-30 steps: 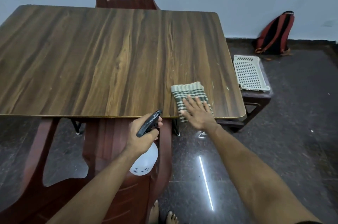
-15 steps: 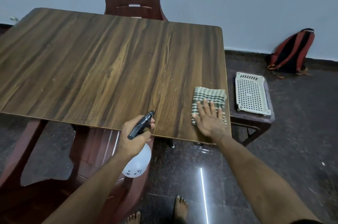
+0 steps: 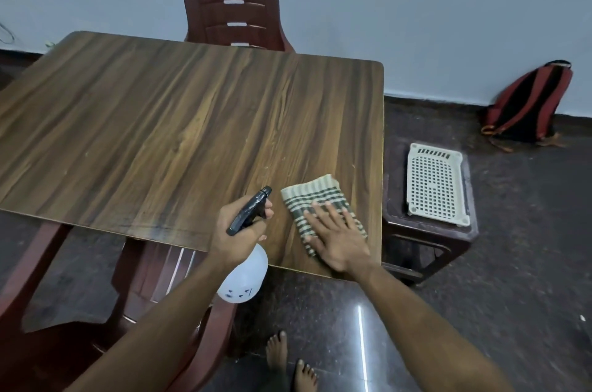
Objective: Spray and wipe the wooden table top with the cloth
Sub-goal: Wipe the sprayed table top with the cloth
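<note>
The wooden table top (image 3: 179, 132) fills the left and middle of the view. A folded green-striped cloth (image 3: 315, 196) lies near its front right corner. My right hand (image 3: 339, 238) rests flat on the cloth's near half, fingers straight and spread. My left hand (image 3: 238, 228) grips a spray bottle (image 3: 245, 278) with a white body and a black trigger head, held over the table's front edge just left of the cloth. The nozzle points toward the far side of the table.
A dark red plastic chair (image 3: 232, 7) stands behind the table, and another (image 3: 134, 311) is tucked under its near side. A stool (image 3: 429, 231) to the right carries a white perforated tray (image 3: 435, 183). A red-black backpack (image 3: 528, 103) leans on the wall. My bare feet (image 3: 290, 363) stand below.
My left hand has brought the spray bottle forward and right, now over the table edge beside the cloth. The right hand stays flat on the cloth. The view has tilted upward.
</note>
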